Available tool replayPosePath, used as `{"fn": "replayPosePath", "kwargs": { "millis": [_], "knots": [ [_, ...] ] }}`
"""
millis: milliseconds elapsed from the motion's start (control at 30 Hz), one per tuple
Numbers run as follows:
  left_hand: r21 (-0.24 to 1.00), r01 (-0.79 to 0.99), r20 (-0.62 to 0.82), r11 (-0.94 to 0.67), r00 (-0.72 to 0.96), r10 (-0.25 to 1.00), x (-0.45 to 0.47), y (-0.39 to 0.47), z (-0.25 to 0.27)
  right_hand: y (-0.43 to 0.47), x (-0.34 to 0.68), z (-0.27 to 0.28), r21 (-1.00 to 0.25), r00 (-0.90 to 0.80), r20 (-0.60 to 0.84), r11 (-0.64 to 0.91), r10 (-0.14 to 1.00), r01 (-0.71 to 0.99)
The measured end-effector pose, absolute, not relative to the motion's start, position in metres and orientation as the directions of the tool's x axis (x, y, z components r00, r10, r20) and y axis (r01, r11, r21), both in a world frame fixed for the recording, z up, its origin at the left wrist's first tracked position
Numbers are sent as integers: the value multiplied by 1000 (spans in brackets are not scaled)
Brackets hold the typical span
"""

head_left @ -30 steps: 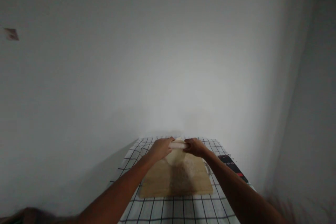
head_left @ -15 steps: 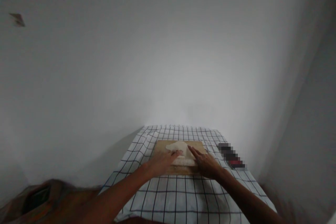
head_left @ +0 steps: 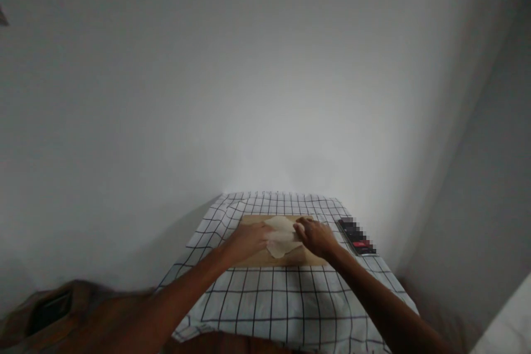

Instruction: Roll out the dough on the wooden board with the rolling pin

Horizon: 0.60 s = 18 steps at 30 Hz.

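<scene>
Dough (head_left: 282,250) lies flat on wooden board (head_left: 258,261), pale rolling pin (head_left: 285,235) across it. Left hand (head_left: 249,239), right hand (head_left: 319,239) apart, one at each pin end; can't tell if fingers wrap or press. Good rolling: equal push both sides, pin level, wrists loose, pressure eased near dough edges.
</scene>
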<state>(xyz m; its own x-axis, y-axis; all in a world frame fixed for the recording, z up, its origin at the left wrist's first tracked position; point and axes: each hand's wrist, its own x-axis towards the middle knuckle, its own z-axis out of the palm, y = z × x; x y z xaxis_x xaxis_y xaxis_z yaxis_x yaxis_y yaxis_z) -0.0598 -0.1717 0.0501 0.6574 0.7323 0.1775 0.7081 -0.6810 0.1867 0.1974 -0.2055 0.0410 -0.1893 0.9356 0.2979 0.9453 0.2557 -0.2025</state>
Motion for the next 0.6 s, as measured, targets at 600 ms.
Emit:
{"fn": "replayPosePath", "kwargs": {
  "millis": [600],
  "knots": [
    [189, 873, 407, -450, 347, 845, -33, -181, -18, -202, 184, -10, -183, -73, 369, 149, 927, 972]
  ]
}}
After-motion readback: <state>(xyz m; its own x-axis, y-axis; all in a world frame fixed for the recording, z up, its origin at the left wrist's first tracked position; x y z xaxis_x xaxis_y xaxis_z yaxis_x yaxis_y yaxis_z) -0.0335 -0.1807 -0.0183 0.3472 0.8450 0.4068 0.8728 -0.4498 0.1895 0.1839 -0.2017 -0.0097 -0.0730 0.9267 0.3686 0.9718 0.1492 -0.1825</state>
